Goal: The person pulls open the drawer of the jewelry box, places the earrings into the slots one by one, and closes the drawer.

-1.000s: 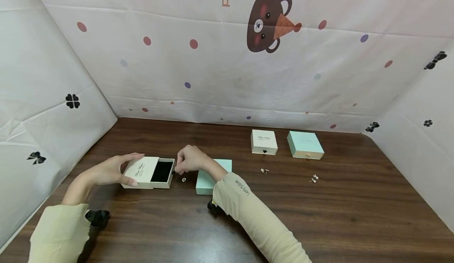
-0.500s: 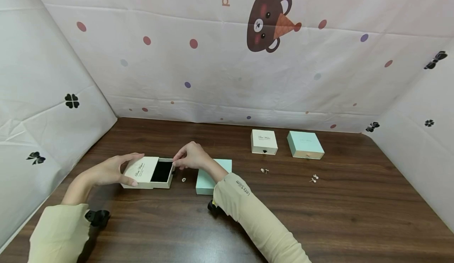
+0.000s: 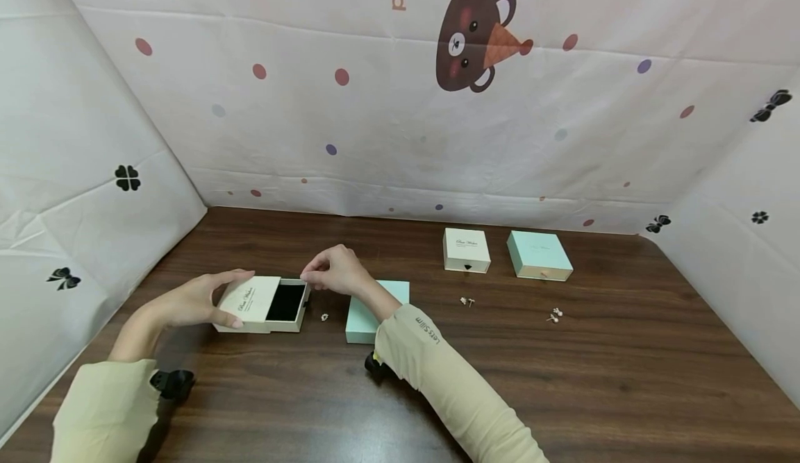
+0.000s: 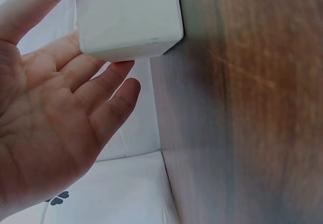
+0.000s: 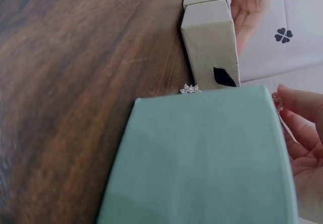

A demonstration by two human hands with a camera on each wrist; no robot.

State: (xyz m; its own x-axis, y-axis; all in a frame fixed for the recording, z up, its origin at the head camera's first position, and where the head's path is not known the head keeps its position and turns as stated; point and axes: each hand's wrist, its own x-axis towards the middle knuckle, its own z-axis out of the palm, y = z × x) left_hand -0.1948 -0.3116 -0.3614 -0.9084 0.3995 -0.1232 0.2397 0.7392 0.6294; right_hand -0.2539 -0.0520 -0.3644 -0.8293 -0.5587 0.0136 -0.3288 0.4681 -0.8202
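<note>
In the head view, my left hand (image 3: 187,300) grips the sleeve of a white drawer-style jewelry box (image 3: 250,300), its thumb at the near side. The box's drawer (image 3: 287,303), lined in black, stands partly pulled out to the right. My right hand (image 3: 337,272) is at the drawer's far right corner. Between its thumb and finger it pinches a small sparkling earring (image 5: 277,102), partly hidden in the right wrist view. A similar earring (image 3: 324,317) lies on the table just right of the drawer.
A mint green box (image 3: 361,324) lies under my right forearm. Farther back stand a smaller white box (image 3: 467,251) and another mint box (image 3: 539,255). Small earrings (image 3: 467,301) and pearl-like earrings (image 3: 554,315) lie before them. Printed cloth (image 3: 387,137) walls the table's back.
My right hand has risen slightly and shifted left, from beside the drawer's right end to its far right corner. The left hand and the white box have stayed put.
</note>
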